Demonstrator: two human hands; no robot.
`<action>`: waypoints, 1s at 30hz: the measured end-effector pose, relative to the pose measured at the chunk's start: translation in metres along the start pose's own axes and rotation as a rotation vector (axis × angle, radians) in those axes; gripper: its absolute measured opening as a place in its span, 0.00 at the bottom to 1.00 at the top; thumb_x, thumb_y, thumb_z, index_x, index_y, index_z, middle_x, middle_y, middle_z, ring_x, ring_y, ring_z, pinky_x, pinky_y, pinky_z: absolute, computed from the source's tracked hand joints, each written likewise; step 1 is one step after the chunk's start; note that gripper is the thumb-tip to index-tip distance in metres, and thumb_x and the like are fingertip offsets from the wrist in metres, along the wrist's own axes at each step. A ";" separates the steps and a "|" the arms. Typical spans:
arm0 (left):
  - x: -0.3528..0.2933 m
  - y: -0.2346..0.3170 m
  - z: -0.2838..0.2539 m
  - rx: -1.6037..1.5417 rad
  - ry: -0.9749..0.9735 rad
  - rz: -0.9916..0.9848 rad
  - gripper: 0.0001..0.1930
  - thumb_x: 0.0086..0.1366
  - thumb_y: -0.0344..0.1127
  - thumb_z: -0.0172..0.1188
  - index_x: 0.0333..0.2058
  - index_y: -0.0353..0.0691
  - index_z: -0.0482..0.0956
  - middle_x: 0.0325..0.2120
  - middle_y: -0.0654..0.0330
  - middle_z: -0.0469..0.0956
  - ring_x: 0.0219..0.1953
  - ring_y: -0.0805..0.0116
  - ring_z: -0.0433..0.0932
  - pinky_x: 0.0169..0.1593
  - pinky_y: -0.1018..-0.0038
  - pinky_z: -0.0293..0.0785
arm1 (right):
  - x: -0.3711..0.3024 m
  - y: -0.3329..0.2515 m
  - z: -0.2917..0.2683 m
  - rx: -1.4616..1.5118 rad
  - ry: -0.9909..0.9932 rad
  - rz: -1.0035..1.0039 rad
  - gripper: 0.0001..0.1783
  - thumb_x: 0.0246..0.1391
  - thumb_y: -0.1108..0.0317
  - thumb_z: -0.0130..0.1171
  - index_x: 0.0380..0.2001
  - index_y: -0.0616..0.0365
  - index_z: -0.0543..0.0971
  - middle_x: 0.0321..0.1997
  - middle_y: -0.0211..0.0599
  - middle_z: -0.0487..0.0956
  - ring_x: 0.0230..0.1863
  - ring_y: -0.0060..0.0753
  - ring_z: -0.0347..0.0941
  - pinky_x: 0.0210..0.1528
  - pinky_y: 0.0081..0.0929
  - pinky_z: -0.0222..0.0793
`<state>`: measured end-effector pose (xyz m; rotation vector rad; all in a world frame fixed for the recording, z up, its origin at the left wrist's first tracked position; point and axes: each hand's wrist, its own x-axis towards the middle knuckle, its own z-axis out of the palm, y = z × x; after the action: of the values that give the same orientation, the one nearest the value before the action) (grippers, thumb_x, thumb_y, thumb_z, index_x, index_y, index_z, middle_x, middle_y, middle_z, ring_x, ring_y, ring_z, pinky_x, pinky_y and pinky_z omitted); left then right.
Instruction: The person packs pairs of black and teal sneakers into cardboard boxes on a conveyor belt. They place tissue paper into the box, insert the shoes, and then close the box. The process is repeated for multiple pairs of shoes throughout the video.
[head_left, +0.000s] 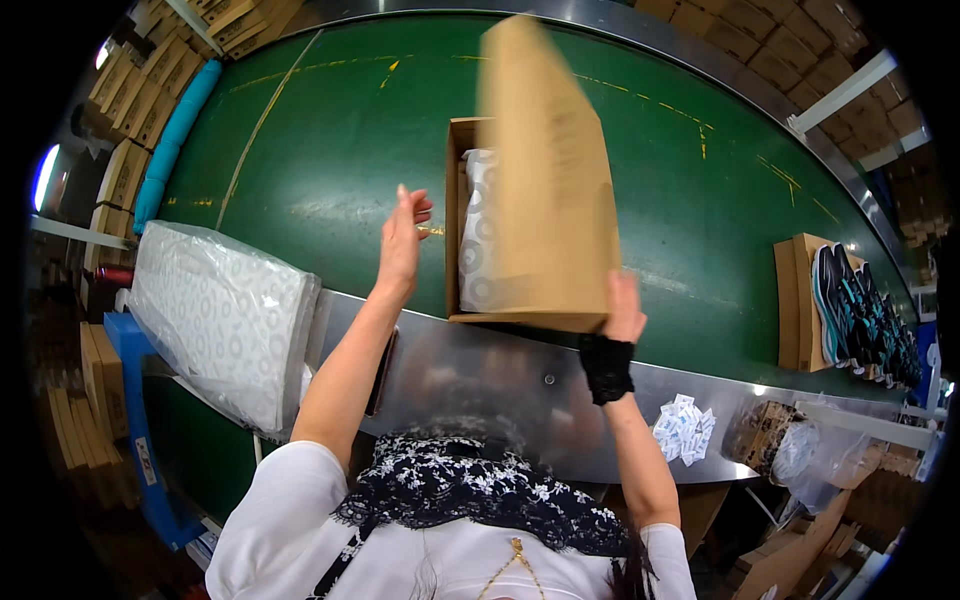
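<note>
Currently, taking the box as the centre of a dial with twelve at the far edge, an oblong brown cardboard box (453, 225) sits on the green-topped counter (340, 170), lengthwise from twelve to six. Its tan cardboard lid (555, 210) slants over most of the opening, its far end blurred; the view does not quite settle whether it is hinged or loose. Along the nine o'clock side, white paper with grey rings (478, 240) shows inside.

The bare left hand (403, 235) is at nine o'clock, apart from the box, fingers loosely spread and holding nothing. The right hand (625, 310), above a black wristband (607, 368), is at the lid's corner between four and five; I cannot tell whether it grips or only presses.

Between eight and nine lies a plastic-wrapped stack of ring-patterned white sheets (225, 320). Near five, small white-and-blue packets (684, 430) are heaped on the counter's steel border (470, 370). Between three and four, black-and-teal shoes (850, 310) stand in a row beside brown cardboard (795, 300).
</note>
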<state>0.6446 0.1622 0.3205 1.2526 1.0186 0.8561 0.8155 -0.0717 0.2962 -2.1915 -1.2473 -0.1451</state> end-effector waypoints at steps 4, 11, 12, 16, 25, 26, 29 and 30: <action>-0.005 -0.045 0.003 0.330 -0.142 0.155 0.33 0.61 0.56 0.39 0.40 0.24 0.70 0.38 0.42 0.74 0.42 0.54 0.73 0.46 0.67 0.65 | -0.009 -0.002 0.023 -0.390 -0.005 -0.214 0.35 0.40 0.82 0.43 0.55 0.41 0.62 0.59 0.54 0.55 0.58 0.59 0.51 0.50 0.49 0.55; 0.007 -0.070 -0.013 0.343 -0.197 -0.003 0.30 0.61 0.53 0.42 0.37 0.23 0.72 0.34 0.41 0.75 0.40 0.55 0.75 0.42 0.67 0.68 | 0.002 -0.020 0.001 -0.327 -0.153 -0.165 0.36 0.38 0.82 0.45 0.54 0.39 0.64 0.58 0.55 0.56 0.57 0.58 0.52 0.49 0.45 0.59; -0.007 -0.072 -0.012 0.349 -0.133 0.081 0.31 0.60 0.54 0.44 0.37 0.23 0.72 0.34 0.42 0.75 0.40 0.55 0.74 0.43 0.67 0.68 | -0.010 -0.018 0.000 -0.360 -0.151 -0.188 0.37 0.38 0.82 0.45 0.54 0.39 0.64 0.59 0.54 0.56 0.58 0.59 0.52 0.49 0.45 0.59; 0.022 -0.042 0.001 0.106 -0.287 -0.288 0.35 0.53 0.58 0.51 0.46 0.28 0.67 0.42 0.48 0.72 0.45 0.60 0.71 0.46 0.69 0.67 | 0.005 -0.018 -0.007 -0.306 -0.249 -0.106 0.40 0.35 0.82 0.46 0.55 0.35 0.62 0.60 0.50 0.56 0.60 0.57 0.50 0.51 0.45 0.57; -0.017 0.033 -0.013 -0.519 -0.413 -0.618 0.28 0.53 0.50 0.50 0.47 0.34 0.67 0.41 0.51 0.71 0.43 0.64 0.72 0.45 0.69 0.69 | 0.041 -0.083 -0.086 -0.449 -0.458 -0.237 0.41 0.32 0.69 0.60 0.56 0.35 0.61 0.59 0.46 0.59 0.59 0.53 0.52 0.53 0.58 0.49; -0.026 0.012 -0.019 -0.517 -0.395 -0.560 0.27 0.54 0.48 0.50 0.47 0.34 0.66 0.42 0.52 0.71 0.42 0.65 0.72 0.44 0.71 0.69 | 0.026 -0.097 -0.084 -0.658 -0.553 -0.229 0.44 0.31 0.65 0.63 0.57 0.35 0.59 0.59 0.46 0.58 0.60 0.53 0.51 0.52 0.63 0.46; -0.060 -0.052 -0.008 -0.584 -0.303 -0.196 0.22 0.56 0.41 0.49 0.49 0.36 0.67 0.41 0.58 0.72 0.39 0.71 0.72 0.43 0.77 0.68 | -0.025 -0.105 -0.046 -0.408 -0.514 -0.326 0.50 0.23 0.58 0.68 0.56 0.41 0.59 0.60 0.50 0.56 0.62 0.51 0.48 0.51 0.65 0.45; -0.070 -0.058 -0.006 -0.453 -0.235 -0.109 0.22 0.57 0.41 0.49 0.47 0.35 0.68 0.40 0.58 0.72 0.39 0.72 0.71 0.43 0.78 0.67 | -0.033 -0.110 -0.029 -0.395 -0.520 -0.336 0.50 0.23 0.58 0.68 0.56 0.41 0.59 0.60 0.50 0.56 0.62 0.51 0.48 0.51 0.65 0.45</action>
<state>0.6139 0.0912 0.2728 0.8777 0.6512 0.7800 0.7137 -0.0711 0.3566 -2.4176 -2.0232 0.0582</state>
